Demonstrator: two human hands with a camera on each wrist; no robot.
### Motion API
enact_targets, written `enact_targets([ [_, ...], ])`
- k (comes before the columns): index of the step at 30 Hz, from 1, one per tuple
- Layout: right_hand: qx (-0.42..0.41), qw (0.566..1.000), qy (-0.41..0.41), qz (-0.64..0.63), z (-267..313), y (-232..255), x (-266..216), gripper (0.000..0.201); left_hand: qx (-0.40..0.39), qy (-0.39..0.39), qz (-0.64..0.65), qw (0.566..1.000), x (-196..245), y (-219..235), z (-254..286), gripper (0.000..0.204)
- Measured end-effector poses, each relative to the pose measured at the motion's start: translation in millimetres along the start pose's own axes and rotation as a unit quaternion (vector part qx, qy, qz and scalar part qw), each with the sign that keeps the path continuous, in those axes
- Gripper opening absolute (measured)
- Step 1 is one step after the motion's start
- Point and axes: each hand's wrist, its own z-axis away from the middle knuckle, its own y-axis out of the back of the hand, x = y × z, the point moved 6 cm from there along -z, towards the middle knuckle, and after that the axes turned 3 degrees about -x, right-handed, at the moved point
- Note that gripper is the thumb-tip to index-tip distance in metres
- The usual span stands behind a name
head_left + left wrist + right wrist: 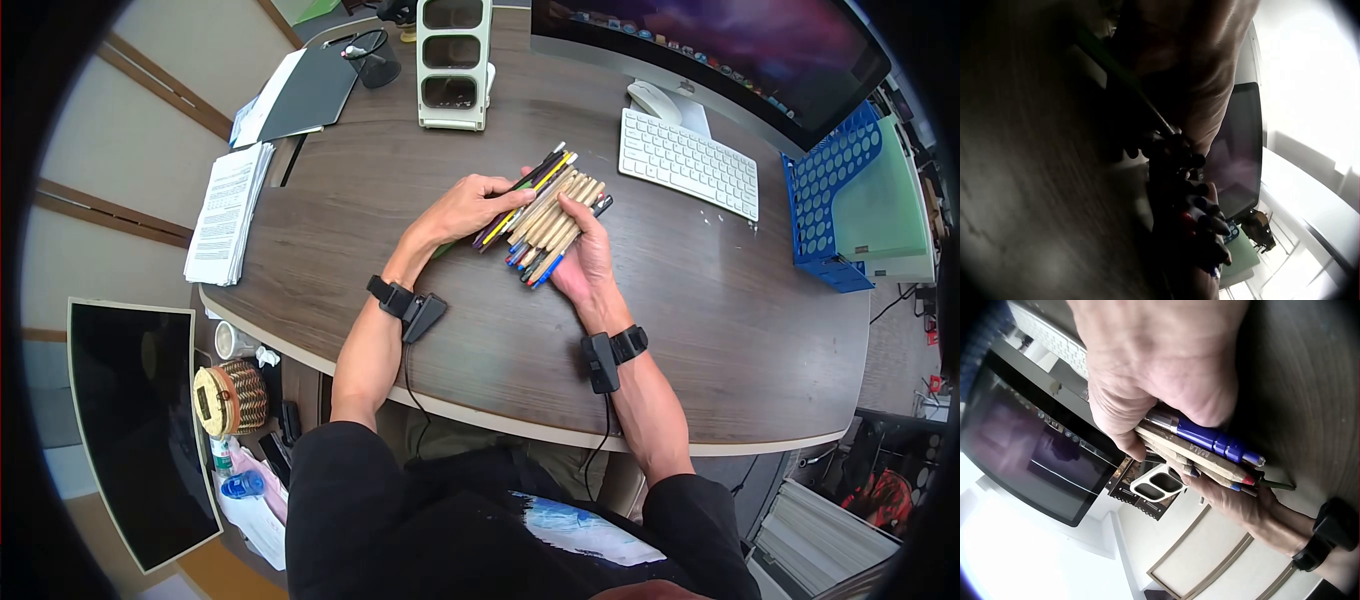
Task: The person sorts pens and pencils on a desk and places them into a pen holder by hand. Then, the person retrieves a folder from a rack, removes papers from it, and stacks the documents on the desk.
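Above the brown desk, both hands hold a bundle of pencils and pens. The right hand point(588, 256) grips the wooden pencils point(552, 216), its thumb across them; in the right wrist view a blue pen point(1210, 439) lies beside a red-tipped pencil point(1222, 464) under the right hand point(1160, 362). My left hand point(468, 212) holds the darker and yellow pens point(492, 232) against the bundle's left side, thumb on top. The left wrist view is dark; pen ends point(1200, 206) show below the left hand point(1179, 69), with a thin green item point(1116, 72) slanting past it.
A white keyboard point(688, 163), a mouse point(655, 102) and a monitor point(710, 45) are at the back right, with a blue file rack point(815, 215) at the right edge. A pale three-slot holder point(453, 65), a mesh cup point(376, 70) and paper stacks point(228, 215) stand at the back and left.
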Motion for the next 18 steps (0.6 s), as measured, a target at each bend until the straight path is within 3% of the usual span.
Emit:
enact_targets([
  [8, 0.043, 0.998, -0.05, 0.007, 5, 6, 4, 0.048, 0.021, -0.062, -0.035, 0.997, -4, 2, 7, 0.056],
  [18, 0.051, 0.997, -0.035, 0.051, 6, 11, 3, 0.049, 0.059, -0.083, -0.057, 0.993, -7, -2, 9, 0.059],
])
